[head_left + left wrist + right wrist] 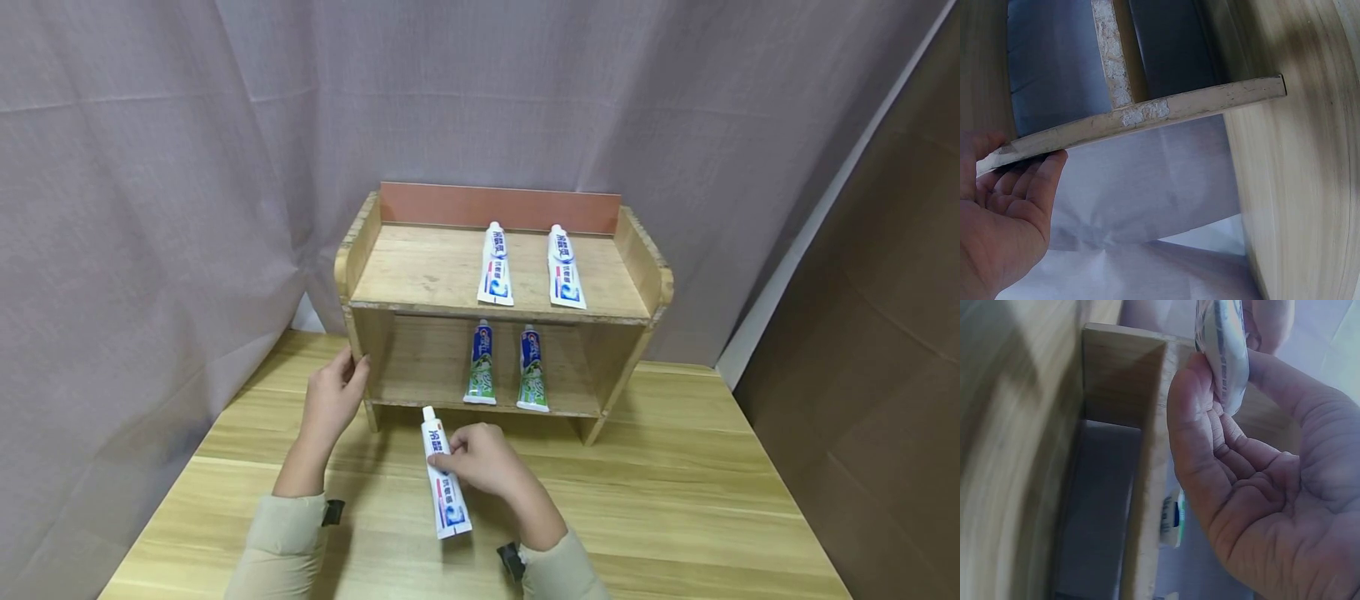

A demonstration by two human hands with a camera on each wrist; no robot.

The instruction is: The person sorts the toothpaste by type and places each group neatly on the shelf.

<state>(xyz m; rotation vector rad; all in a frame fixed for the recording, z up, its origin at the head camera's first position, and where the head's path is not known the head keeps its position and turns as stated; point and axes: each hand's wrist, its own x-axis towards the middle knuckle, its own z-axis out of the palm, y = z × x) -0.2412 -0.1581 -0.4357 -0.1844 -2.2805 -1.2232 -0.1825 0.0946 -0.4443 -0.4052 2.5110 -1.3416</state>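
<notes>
In my right hand (pixel 487 458) I pinch a white toothpaste tube (pixel 447 492) between thumb and fingers, its cap pointing toward the shelf. The tube is in front of the lower shelf board, above the table. My left hand (pixel 335 396) grips the left side panel (pixel 1091 130) of the small wooden shelf (pixel 427 275), thumb on one face and fingers on the other. Two white tubes lie on the top board, a left one (pixel 495 265) and a right one (pixel 564 267). On the lower board lie two blue-green toothpaste tubes, one left (pixel 481 362) and one right (pixel 532 369).
The shelf stands on a wood-grain table (pixel 675 500), near its back edge. A grey curtain (pixel 465 92) hangs behind and to the left. On the right is a brown panel (pixel 862 333). A reddish strip (pixel 498 207) backs the top board.
</notes>
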